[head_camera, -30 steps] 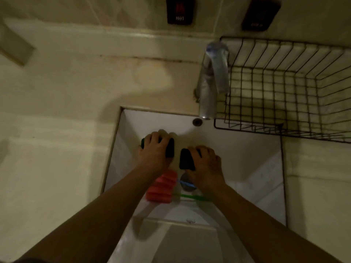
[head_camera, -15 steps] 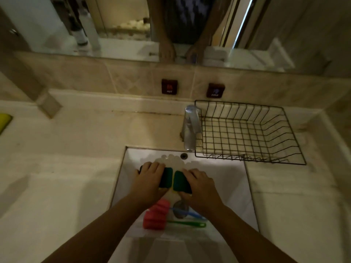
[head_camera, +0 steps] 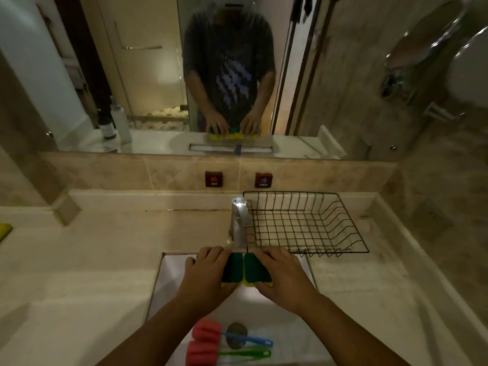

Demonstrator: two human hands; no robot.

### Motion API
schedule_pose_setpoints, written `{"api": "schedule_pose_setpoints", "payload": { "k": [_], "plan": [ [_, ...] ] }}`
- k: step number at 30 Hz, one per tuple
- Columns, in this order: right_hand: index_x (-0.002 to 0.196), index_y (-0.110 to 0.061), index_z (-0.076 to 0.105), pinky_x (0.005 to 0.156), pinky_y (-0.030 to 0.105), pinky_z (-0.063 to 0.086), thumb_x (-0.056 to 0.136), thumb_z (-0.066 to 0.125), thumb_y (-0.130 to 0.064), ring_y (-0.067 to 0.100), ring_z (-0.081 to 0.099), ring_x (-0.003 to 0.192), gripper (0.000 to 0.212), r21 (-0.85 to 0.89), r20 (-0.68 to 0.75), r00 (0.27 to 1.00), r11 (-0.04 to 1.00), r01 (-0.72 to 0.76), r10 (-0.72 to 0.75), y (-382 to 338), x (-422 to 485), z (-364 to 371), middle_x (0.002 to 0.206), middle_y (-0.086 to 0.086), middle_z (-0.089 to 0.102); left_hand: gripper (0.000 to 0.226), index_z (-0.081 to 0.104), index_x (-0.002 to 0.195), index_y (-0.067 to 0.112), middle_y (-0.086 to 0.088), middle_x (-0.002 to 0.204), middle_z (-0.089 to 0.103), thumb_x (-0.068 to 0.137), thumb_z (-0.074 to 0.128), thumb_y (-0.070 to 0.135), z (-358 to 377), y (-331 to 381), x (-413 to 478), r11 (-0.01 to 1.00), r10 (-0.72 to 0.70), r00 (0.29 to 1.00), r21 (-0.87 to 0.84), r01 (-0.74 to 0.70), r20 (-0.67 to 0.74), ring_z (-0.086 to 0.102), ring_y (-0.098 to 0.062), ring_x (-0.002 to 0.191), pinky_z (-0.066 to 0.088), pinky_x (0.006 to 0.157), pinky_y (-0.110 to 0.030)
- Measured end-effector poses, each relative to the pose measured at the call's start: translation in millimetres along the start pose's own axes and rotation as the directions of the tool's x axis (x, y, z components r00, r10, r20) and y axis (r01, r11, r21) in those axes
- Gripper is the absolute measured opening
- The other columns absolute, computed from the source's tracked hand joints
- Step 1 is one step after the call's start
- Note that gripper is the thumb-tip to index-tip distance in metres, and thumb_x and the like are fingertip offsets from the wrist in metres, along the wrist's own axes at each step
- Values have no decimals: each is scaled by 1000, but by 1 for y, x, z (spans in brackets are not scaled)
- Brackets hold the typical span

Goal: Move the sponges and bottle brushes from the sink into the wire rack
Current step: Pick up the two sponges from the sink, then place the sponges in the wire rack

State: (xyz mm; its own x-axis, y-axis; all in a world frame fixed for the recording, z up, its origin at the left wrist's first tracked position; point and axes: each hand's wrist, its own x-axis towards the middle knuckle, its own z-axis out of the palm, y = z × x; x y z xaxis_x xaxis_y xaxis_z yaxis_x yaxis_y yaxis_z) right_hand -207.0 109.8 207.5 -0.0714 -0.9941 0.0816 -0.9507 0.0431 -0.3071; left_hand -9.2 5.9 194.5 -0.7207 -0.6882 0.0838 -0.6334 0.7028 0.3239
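Two green-and-yellow sponges are held side by side above the white sink (head_camera: 266,305), just in front of the tap. My left hand (head_camera: 204,276) grips the left sponge (head_camera: 232,269); my right hand (head_camera: 284,277) grips the right sponge (head_camera: 254,272). The black wire rack (head_camera: 303,223) stands on the counter behind and to the right of my hands, with nothing in it. Two bottle brushes lie on the sink floor near the drain: one with a blue handle (head_camera: 248,338), one with a green handle (head_camera: 244,353), both with pink foam heads.
A chrome tap (head_camera: 239,223) rises between the sink and the rack's left edge. The beige stone counter (head_camera: 92,260) spreads left and right. A yellow item (head_camera: 4,229) lies at the far left edge. A wall mirror (head_camera: 184,75) reflects a person and a bottle.
Both hands have lifted the sponges up out of the sink basin toward the tap. The view has tilted up, so the mirror now shows. The brushes stay put.
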Motion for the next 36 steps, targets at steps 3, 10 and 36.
{"api": "schedule_pose_setpoints", "payload": {
  "k": [3,10,36],
  "plan": [
    [145,-35,31,101,34,33,80,58,-53,14,37,126,73,-27,-11,1000,1000,-13,12,4,-4,-16,140,-9,41,65,39,137,36,12,134,46,80,49,67,-10,13,5,999,39,999,-5,-39,-32,38,-12,123,35,91,-35],
    [146,-33,32,107,36,34,82,63,-50,12,36,126,73,-37,-45,998,998,-43,41,3,-3,-38,140,-10,42,66,40,137,36,12,136,45,80,49,69,-26,27,10,999,54,996,-3,-55,-71,37,-12,125,38,98,-38],
    [139,-37,36,89,28,46,74,71,-47,8,43,109,74,60,-64,992,993,-106,110,82,14,-76,124,-9,48,69,37,142,30,4,140,42,84,58,58,-14,74,97,988,155,987,21,-154,-42,36,-18,128,38,105,-37]
  ]
}}
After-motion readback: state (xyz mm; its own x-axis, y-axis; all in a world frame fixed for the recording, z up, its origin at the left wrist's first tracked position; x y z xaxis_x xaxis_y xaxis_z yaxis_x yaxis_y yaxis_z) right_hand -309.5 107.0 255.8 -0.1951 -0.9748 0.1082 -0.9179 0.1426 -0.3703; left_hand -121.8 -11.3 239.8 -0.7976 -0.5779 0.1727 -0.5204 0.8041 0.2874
